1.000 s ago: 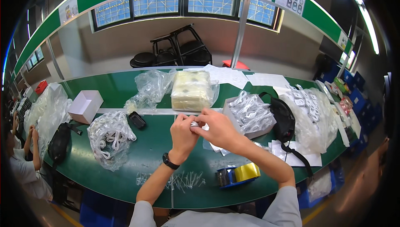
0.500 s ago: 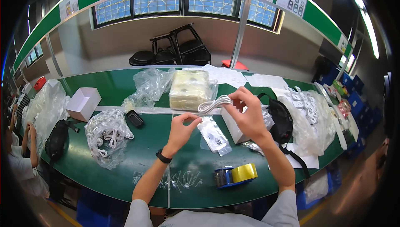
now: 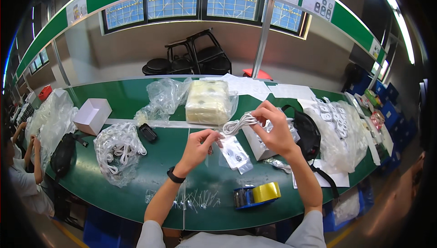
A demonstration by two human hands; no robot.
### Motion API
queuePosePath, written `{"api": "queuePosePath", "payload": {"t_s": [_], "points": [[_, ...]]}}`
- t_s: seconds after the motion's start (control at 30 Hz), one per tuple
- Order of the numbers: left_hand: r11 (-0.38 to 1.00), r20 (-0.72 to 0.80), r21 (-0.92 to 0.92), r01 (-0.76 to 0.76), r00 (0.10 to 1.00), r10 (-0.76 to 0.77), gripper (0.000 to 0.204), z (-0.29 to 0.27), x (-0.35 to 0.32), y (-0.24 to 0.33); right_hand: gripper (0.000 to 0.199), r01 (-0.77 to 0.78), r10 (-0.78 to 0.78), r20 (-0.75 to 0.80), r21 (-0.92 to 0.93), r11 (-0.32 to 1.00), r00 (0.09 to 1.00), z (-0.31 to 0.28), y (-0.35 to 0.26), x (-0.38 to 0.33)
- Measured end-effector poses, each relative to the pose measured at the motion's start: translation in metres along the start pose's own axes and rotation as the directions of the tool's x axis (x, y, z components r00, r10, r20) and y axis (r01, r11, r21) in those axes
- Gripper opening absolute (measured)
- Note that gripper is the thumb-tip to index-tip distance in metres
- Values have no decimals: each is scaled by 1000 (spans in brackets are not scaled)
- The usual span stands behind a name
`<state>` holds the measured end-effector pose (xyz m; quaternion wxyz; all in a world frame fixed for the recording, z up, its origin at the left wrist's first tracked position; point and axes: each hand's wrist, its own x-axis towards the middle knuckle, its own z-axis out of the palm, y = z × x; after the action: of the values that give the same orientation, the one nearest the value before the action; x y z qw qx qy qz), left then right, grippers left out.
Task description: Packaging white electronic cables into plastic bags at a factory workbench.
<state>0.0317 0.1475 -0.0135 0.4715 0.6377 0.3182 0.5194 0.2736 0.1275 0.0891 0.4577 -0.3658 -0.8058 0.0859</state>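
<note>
My right hand [image 3: 274, 132] pinches a coiled white cable [image 3: 238, 124] at its right end, holding the coil above the table. At the coil's left end, my left hand [image 3: 199, 150] has thumb and fingertips pressed together. What lies between those fingertips, if anything, is too small to make out. Below and between the hands, a flat white item in a clear plastic bag [image 3: 236, 156] lies on the green table [image 3: 132, 198]. An open white box [image 3: 257, 143] stands partly behind my right hand, with bagged things in it.
A bag of white cables [image 3: 119, 150] lies left, beside a small black object [image 3: 147, 132]. Thin ties [image 3: 198, 199] and a tape dispenser [image 3: 257, 195] are near the front edge. Wrapped cream-coloured blocks [image 3: 207, 102] stand behind. A black bag [image 3: 306, 132] is right; a co-worker's hands [image 3: 34, 144] are far left.
The cable coil and my right hand have shifted slightly right and down. My left hand has moved a little right and turned, its fingertips now close to the coil's left end.
</note>
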Motion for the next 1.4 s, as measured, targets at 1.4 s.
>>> {"api": "queuePosePath", "payload": {"t_s": [1.4], "points": [[873, 340, -353, 337, 915, -216, 29, -1, 3, -2, 27, -166, 93, 299, 230, 959, 950, 44, 16, -6]]}}
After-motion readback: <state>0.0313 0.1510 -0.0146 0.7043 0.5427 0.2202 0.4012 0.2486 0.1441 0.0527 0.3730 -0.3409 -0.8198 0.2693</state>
